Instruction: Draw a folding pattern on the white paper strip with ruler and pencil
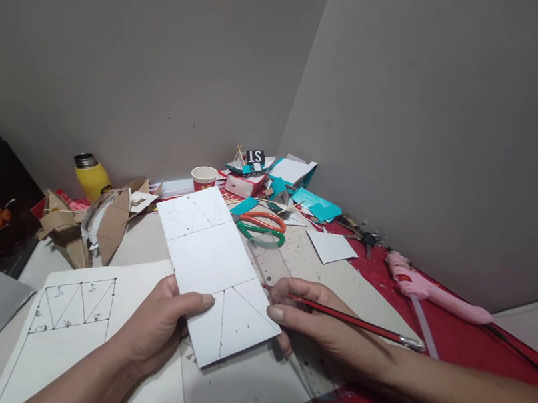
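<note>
A white rectangular card [211,257] with ruled pencil lines is held up, tilted, between both hands. My left hand [159,325] grips its left edge, thumb flat on the front and fingers behind. At the lower right edge, my right hand [312,320] pinches the card with its thumb. A red-and-black pencil [352,318] lies across that same hand, its metal-capped end pointing right. Behind the right hand a clear plastic ruler [270,255] shows; whether the fingers hold it I cannot tell. To the left lies a paper sheet [77,371] bearing a drawn truss pattern.
Orange-and-green-handled scissors [272,224] lie beyond the card. A pink glue gun [433,288] rests at right on red cloth. Cardboard pieces [114,231], a yellow bottle [93,180], a paper cup [204,176] and teal scraps [317,202] line the back, below grey walls.
</note>
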`<state>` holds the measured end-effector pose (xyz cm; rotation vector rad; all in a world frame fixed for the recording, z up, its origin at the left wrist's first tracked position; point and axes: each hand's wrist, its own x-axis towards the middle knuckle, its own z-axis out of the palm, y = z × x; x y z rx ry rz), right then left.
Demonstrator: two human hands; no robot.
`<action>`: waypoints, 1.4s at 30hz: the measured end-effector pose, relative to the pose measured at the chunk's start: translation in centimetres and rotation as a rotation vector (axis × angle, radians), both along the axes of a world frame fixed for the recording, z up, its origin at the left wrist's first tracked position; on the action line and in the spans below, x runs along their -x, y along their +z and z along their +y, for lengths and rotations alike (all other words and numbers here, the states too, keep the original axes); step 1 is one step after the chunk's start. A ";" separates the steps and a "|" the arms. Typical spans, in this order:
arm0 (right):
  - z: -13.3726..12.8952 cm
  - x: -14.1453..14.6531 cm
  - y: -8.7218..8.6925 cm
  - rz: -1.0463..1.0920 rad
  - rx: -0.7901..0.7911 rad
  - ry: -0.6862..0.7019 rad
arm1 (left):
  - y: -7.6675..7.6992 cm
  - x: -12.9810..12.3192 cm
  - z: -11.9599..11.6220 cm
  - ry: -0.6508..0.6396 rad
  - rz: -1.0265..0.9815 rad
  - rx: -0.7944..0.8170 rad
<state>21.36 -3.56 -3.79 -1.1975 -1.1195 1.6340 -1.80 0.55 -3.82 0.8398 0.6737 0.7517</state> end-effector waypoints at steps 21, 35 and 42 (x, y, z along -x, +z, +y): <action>0.2 -0.6 -1.2 0.034 -0.004 -0.096 | -0.4 -0.3 0.3 0.018 0.058 -0.017; -0.4 0.2 -0.5 -0.170 0.069 -0.240 | -1.5 -0.1 0.2 0.000 0.068 -0.005; -0.6 0.5 -0.4 -0.167 0.069 -0.242 | -1.6 -0.1 0.1 -0.008 0.061 -0.012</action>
